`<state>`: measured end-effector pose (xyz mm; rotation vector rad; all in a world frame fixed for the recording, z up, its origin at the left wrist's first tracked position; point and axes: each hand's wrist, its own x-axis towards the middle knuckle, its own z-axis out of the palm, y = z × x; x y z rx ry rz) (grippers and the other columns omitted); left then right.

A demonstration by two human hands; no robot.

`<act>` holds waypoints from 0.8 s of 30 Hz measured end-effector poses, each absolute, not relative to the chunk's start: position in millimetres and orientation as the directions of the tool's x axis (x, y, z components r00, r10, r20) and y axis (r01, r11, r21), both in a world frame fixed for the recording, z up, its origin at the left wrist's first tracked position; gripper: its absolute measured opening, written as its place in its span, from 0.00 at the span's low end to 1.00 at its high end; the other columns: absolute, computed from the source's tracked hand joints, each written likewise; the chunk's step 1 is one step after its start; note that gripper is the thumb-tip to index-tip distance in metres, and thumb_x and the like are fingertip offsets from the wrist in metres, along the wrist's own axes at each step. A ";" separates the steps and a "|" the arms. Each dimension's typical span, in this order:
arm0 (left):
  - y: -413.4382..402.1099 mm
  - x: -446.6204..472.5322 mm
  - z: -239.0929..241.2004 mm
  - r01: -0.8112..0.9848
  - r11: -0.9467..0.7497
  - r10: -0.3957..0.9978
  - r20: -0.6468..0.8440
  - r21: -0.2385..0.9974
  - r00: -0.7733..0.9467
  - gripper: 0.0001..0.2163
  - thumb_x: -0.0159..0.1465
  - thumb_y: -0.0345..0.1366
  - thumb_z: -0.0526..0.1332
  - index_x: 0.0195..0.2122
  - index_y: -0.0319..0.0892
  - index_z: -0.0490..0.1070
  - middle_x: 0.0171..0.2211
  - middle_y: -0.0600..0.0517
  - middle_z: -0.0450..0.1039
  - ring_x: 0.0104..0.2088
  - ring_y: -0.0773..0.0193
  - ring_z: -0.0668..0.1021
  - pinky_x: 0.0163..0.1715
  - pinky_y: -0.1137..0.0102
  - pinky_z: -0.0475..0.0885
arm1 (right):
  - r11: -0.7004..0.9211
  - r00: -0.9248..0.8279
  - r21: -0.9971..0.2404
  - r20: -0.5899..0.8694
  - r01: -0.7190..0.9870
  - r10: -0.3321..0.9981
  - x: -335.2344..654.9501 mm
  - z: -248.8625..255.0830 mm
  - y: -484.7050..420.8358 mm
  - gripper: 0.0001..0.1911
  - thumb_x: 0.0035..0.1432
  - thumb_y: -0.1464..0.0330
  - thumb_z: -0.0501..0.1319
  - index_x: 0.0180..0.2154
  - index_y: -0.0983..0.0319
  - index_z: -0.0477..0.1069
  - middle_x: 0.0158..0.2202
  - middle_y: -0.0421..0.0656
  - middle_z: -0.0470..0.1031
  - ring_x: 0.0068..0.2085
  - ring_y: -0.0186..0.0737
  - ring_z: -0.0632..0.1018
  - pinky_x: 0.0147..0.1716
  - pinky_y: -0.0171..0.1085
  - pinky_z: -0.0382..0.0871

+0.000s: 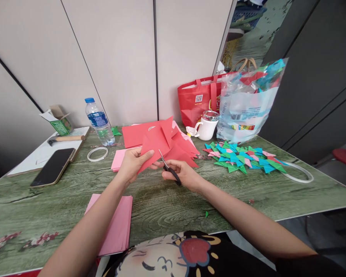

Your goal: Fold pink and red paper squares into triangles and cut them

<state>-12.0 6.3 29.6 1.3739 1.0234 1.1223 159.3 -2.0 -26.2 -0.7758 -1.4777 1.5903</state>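
My left hand [135, 163] pinches a folded sheet of red paper [154, 144] between thumb and fingers, above the middle of the table. Black-handled scissors [173, 175] are gripped in my right hand [183, 175], their blades pointing up and away at the lower edge of that red paper. Whether the blades are cutting into it I cannot tell. Behind my hands lie more red sheets [135, 134], some loosely folded, partly hidden by the held piece. Pink paper [118, 158] shows beside my left hand, and a stack of pink paper [121, 223] lies partly under my left forearm.
Left are a phone [53, 167], a hammer [67, 138], a small box [59, 121], a water bottle [98, 121] and a tape roll [97, 154]. Right are folded colored paper pieces [242, 156], a white ring [302, 175], a white mug [208, 127], a red bag [190, 102] and a plastic bag [248, 111].
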 end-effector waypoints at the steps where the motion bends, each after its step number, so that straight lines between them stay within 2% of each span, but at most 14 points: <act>1: 6.2 -11.8 29.4 0.007 -0.098 0.976 0.095 0.995 0.194 0.13 0.54 0.40 0.62 0.32 0.34 0.71 0.27 0.42 0.77 0.26 0.57 0.79 0.26 0.66 0.76 | 0.018 -0.480 -0.989 0.088 -0.147 0.873 159.3 -26.0 -2.1 0.21 0.41 0.61 0.67 0.38 0.62 0.69 0.27 0.37 0.68 0.30 0.31 0.69 0.35 0.34 0.63; 16: 6.5 -11.9 28.3 0.019 -0.112 0.978 0.106 0.994 0.177 0.12 0.54 0.40 0.62 0.32 0.33 0.72 0.27 0.42 0.77 0.26 0.57 0.79 0.26 0.65 0.76 | 0.019 -0.498 -0.992 0.077 -0.121 0.864 159.9 -24.4 -2.8 0.21 0.40 0.60 0.67 0.37 0.63 0.69 0.26 0.36 0.65 0.28 0.29 0.65 0.31 0.32 0.59; 24: 6.4 -12.4 27.9 0.028 -0.110 0.979 0.104 0.993 0.174 0.12 0.54 0.40 0.62 0.31 0.33 0.73 0.27 0.42 0.77 0.26 0.57 0.79 0.25 0.66 0.76 | -0.021 -0.531 -0.988 0.064 -0.151 0.845 160.5 -26.7 -1.8 0.22 0.42 0.60 0.67 0.40 0.62 0.69 0.27 0.37 0.65 0.28 0.29 0.65 0.31 0.32 0.60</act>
